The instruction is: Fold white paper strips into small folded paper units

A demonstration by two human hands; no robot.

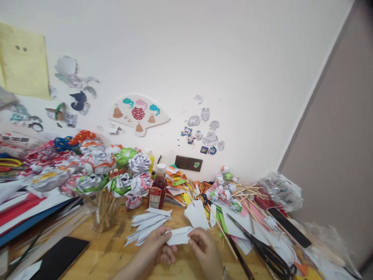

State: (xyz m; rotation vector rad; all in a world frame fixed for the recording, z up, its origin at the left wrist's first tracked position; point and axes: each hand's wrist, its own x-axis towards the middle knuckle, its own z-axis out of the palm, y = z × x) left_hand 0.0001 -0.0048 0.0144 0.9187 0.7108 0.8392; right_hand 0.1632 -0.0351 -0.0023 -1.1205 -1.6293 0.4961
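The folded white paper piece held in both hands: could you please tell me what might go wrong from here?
The scissors lie on the table close to the right hand; a sideways reach might catch the blades. The bottle of red liquid stands just behind the left hand and the folded white paper piece; a nudge could tip it onto the stack of folded pieces.

Both hands (180, 245) pinch folded white paper (180, 235).

Scissors (269, 254) rt, sauce bottle (157, 191) ctr, paper flowers (96, 167) left
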